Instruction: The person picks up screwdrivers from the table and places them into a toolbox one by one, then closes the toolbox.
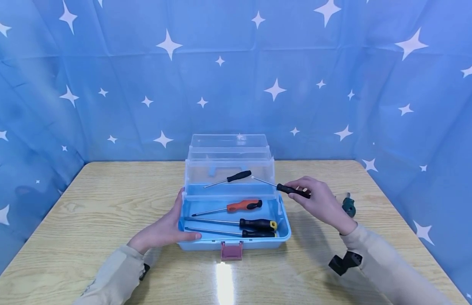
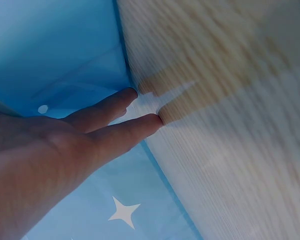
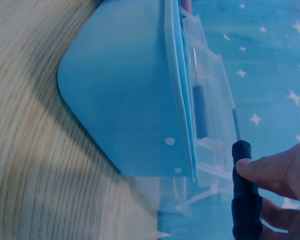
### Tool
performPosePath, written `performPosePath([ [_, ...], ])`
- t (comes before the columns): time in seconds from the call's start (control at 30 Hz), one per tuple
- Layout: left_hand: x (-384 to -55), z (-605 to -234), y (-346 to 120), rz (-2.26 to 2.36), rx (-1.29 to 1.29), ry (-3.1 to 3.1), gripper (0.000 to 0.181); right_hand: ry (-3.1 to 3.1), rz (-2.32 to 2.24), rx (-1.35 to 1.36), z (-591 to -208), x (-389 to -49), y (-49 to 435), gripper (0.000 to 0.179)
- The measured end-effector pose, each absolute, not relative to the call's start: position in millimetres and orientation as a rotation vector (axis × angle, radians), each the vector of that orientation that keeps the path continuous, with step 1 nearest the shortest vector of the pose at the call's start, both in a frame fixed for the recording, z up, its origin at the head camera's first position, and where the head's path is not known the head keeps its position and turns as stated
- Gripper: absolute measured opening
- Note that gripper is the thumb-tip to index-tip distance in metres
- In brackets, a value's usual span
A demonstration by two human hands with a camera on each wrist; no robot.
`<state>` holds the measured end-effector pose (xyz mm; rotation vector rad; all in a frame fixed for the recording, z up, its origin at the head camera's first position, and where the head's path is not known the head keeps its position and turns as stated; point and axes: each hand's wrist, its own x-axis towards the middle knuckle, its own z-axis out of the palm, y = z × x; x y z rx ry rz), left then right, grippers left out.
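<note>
A light-blue toolbox [image 1: 234, 244] stands on the table with its clear lid [image 1: 228, 148] raised. My left hand [image 1: 163, 228] holds the box at its left side, thumb over the front rim, fingers along the outer wall. Above the right rim, my right hand [image 1: 321, 199] pinches a black-handled screwdriver [image 1: 293, 190], its shaft pointing left. Inside the box lie an orange-handled screwdriver [image 1: 243, 206], a black and yellow one [image 1: 257, 224] and another black-handled one [image 1: 258, 234]. Further back, a small black screwdriver [image 1: 239, 176] shows against the raised lid section.
On the table [image 1: 118, 199], beyond my right wrist, lies a green-handled tool [image 1: 349, 205], partly hidden by the arm. A pink latch [image 1: 231, 250] hangs at the box front. Blue star-patterned cloth [image 1: 220, 84] hangs behind the table and at both sides.
</note>
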<state>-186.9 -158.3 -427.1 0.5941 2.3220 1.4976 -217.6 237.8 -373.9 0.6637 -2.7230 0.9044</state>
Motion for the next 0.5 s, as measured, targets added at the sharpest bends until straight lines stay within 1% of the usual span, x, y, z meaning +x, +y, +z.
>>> performPosePath([
  [0.5,-185.2,-425.3,-158.9,1.498,0.627,2.321,0.123,-2.719,0.921,0.754,-369.5,-224.6,228.3,0.021],
])
